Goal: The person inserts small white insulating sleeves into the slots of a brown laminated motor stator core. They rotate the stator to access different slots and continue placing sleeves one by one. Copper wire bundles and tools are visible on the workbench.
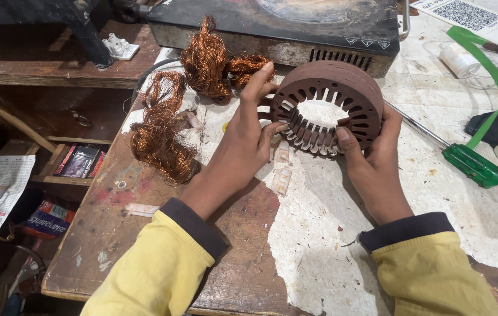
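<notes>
Gripping a brown slotted metal ring [329, 105] from both sides, tilted up on its lower edge over the tabletop [319, 234] so the inner slots face the camera. Head view: left hand [249, 137] closed on the ring's left rim, thumb inside by the slot liners, index finger stretched up along the outside to steady it. Right hand [371, 152] wrapped on the lower right rim, thumb pressing the inner teeth. Pulled copper wire bundles [167, 126] lie heaped left, out of the way. Green-handled screwdriver [474, 165] rests right, within reach. Dark flat appliance [284, 26] behind.
</notes>
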